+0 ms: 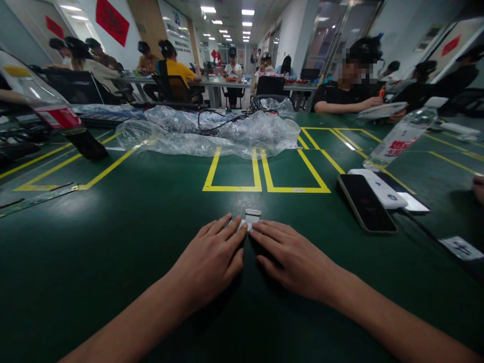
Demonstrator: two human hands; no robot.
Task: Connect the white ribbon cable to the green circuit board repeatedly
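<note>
On the green tabletop [151, 252] lies a small pale flat strip with a metal-edged connector-like end [253, 213]. It looks like a short ribbon cable, though its near part is covered by fingertips. My left hand [215, 254] lies palm down, fingers stretched, its fingertips on the strip's left side. From the right, my right hand [287, 252] rests the same way, fingertips touching the strip's right side. The fingertips of both hands almost meet. Neither hand is wrapped around anything.
Clear plastic wrap [227, 131] with black cables lies behind yellow tape outlines. A cola bottle [64, 111] and thin circuit strips [41, 199] are left. To the right are a phone [366, 203], a white power bank [378, 187] and a water bottle [403, 133]. A person [350, 85] sits beyond.
</note>
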